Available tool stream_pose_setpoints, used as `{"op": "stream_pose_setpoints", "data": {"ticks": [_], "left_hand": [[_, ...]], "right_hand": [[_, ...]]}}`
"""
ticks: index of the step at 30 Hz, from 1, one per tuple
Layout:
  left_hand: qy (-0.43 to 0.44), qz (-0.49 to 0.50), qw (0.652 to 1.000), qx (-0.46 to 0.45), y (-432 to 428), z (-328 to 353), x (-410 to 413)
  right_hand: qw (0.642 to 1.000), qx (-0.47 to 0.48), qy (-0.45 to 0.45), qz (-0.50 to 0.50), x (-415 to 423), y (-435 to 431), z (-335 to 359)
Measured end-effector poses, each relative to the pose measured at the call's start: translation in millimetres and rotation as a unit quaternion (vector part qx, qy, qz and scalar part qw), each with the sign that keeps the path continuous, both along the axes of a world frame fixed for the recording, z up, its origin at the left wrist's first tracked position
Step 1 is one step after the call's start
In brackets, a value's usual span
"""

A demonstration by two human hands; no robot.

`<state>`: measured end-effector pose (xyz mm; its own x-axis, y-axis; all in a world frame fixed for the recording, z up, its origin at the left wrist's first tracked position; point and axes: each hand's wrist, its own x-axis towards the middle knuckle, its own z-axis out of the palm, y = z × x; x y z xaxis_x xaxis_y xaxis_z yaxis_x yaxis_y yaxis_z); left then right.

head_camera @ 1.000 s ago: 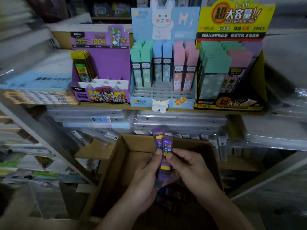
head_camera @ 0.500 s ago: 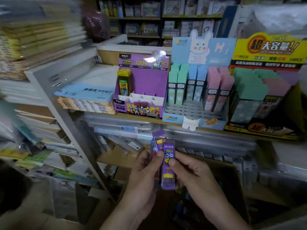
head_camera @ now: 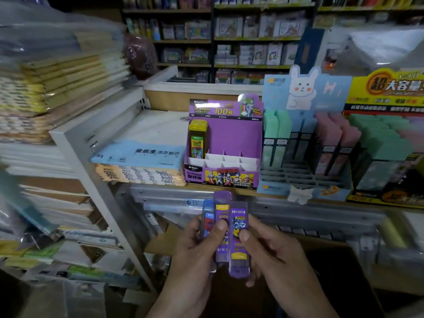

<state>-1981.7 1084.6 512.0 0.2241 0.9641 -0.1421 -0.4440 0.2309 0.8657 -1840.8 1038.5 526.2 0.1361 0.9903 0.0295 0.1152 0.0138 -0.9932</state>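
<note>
Head view: just below the purple display [head_camera: 231, 138], three slim cases [head_camera: 222, 203] stood upright, fanned between both hands. The left hand [head_camera: 195, 247] curled round two — thumb pressed across the middle one; the right hand [head_camera: 278, 257] pinched the third, thumb on its front.

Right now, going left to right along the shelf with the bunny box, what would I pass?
Blue paper pack → purple display box with yellow cases in its left side → bunny display box → yellow display box at the right edge.
</note>
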Motion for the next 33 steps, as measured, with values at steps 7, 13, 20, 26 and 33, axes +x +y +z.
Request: {"op": "stream_pose_setpoints", "data": {"ticks": [7, 13, 20, 26, 33], "left_hand": [[-0.024, 0.009, 0.998, 0.057, 28, 16, -42], [0.01, -0.011, 0.994, 0.106, 55, 19, -72], [-0.043, -0.033, 0.989, 0.138, 77, 27, -90], [-0.014, -0.041, 0.985, 0.166, 85, 39, -96], [0.02, -0.01, 0.987, 0.161, 92, 50, -95]], "right_hand": [[0.983, 0.02, 0.15, -0.107, -23, 21, 20], [0.993, 0.052, 0.105, -0.036, -34, 32, 51], [0.975, 0.113, -0.146, -0.125, -32, 45, 84], [0.968, 0.18, -0.121, -0.123, -25, 69, 97], [0.958, 0.192, -0.147, -0.155, -14, 106, 116]]}}
